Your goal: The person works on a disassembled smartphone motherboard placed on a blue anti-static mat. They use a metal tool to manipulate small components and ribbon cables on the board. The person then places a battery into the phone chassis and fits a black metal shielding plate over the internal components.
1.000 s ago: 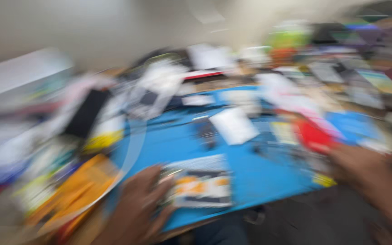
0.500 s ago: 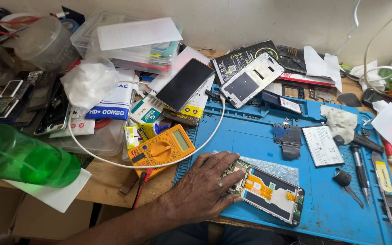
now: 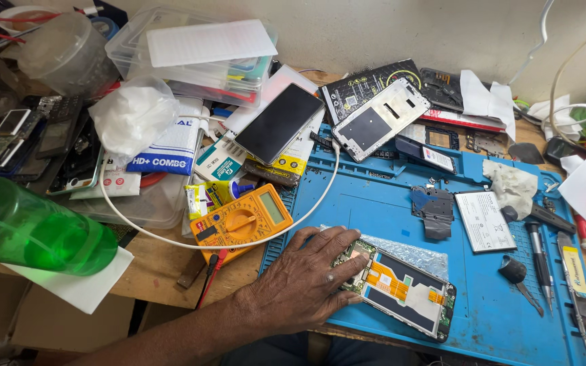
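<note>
Blue mat point(image 3: 388, 203): left hand point(image 3: 306, 281) flat, covering opened phone point(image 3: 401, 288) end.

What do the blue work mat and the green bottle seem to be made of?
Blue work mat: probably silicone or soft rubber; matte, with moulded trays and ridges. Green bottle: likely plastic; translucent and glossy, light shines through it. The left hand rests on the mat.

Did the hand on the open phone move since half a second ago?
No. The left hand still rests on the opened phone, same spot beside the yellow multimeter.
</note>
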